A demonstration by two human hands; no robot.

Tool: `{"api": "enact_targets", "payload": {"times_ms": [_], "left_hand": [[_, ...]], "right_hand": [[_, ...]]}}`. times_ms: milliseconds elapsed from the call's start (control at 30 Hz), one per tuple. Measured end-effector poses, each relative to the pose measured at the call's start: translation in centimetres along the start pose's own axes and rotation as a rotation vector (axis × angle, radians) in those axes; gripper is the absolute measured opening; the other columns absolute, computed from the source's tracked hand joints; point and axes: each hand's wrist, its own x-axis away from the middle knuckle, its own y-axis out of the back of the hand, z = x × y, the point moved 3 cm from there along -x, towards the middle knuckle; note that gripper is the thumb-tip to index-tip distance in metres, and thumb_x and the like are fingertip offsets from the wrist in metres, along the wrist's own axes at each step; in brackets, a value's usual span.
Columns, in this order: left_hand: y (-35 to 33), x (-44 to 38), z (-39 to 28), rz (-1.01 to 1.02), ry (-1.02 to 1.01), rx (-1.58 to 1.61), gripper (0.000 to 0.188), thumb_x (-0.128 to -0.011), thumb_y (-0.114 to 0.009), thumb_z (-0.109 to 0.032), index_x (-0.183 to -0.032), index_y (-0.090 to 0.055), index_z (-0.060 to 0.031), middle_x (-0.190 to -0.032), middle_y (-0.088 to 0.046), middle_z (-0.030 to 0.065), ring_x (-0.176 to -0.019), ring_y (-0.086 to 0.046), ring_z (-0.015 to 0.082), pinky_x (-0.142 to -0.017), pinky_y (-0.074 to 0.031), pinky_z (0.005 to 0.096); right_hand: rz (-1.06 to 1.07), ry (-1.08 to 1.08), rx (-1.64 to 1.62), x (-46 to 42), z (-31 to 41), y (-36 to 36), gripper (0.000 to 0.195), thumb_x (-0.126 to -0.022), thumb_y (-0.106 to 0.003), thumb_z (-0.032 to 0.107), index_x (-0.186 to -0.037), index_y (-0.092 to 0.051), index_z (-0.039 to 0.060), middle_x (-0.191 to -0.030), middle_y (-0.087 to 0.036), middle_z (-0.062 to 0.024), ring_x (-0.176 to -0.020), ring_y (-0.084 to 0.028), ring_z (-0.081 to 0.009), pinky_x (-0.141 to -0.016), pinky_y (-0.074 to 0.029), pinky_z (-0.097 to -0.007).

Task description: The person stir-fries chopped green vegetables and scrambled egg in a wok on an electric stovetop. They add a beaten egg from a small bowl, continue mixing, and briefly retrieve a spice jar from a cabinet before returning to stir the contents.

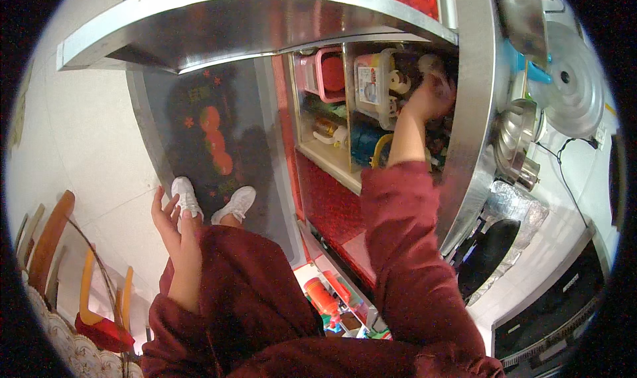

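My right hand (432, 97) reaches into an open cabinet under the steel counter edge. It is blurred and in shadow, close to a clear rounded object (431, 64); whether it grips anything is not visible. Beside it stands a clear plastic tub (369, 84) with a label and white-rimmed items in it. On the other side of a divider (347, 139) sits a pink-rimmed container (321, 74). Below that lies a white-handled item (331, 135). A dark blue object (363, 144) and a yellow curved handle (382, 149) are near my right wrist. My left hand (175, 224) hangs free, fingers apart.
An open cabinet door (239, 22) spans the top. Pot lids (572, 84) and a metal pan (520, 139) stand on the counter at right, near a foil-lined stove (515, 204). Bottles with red caps (323, 298) are low down. Wooden chairs (52, 238) stand at left.
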Motion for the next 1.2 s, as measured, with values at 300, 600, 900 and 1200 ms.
{"api": "enact_targets", "payload": {"times_ms": [300, 600, 900, 1200], "left_hand": [[-0.6, 0.2, -4.1, -0.014, -0.019, 0.058, 0.055, -0.095, -0.046, -0.012, -0.145, -0.025, -0.0016, -0.148, -0.030, 0.0162, -0.129, -0.041, 0.0281, -0.106, -0.035, 0.0406], [0.6, -9.0, -23.2, -0.459, -0.901, -0.301, 0.054, -0.097, -0.048, -0.018, -0.144, -0.029, -0.0011, -0.148, -0.032, 0.0178, -0.137, -0.032, 0.0309, -0.114, -0.020, 0.0424], [-0.1, -10.7, -22.3, 0.255, -0.578, -0.298, 0.056, -0.100, -0.038, -0.041, -0.131, -0.052, 0.0031, -0.134, -0.053, 0.0203, -0.125, -0.050, 0.0275, -0.108, -0.032, 0.0350], [-5.4, 11.1, -20.3, 1.076, -0.215, -0.141, 0.093, -0.086, -0.060, -0.052, -0.152, -0.013, -0.0063, -0.156, -0.017, 0.0123, -0.126, -0.045, 0.0273, -0.102, -0.037, 0.0392]], "right_hand": [[-0.008, -0.971, -1.158, 11.6, 6.1, 7.2, 0.037, -0.088, -0.047, 0.012, -0.119, -0.046, -0.0078, -0.123, -0.053, -0.0225, -0.114, -0.054, -0.0394, -0.102, -0.047, -0.0505], [0.606, -1.036, -1.259, 15.9, 17.3, 14.8, 0.038, -0.089, -0.051, 0.012, -0.124, -0.047, -0.0034, -0.123, -0.056, -0.0182, -0.110, -0.059, -0.0314, -0.093, -0.053, -0.0458], [0.769, -0.738, -0.728, 13.6, 26.3, 32.1, 0.037, -0.082, -0.067, 0.010, -0.117, -0.057, 0.0029, -0.104, -0.063, -0.0048, -0.097, -0.060, -0.0135, -0.082, -0.051, -0.0296], [0.623, -0.496, -0.270, 13.6, 25.8, 50.0, 0.020, -0.083, -0.064, 0.021, -0.094, -0.063, 0.0041, -0.085, -0.064, -0.0057, -0.081, -0.061, -0.0157, -0.073, -0.048, -0.0287]]}}
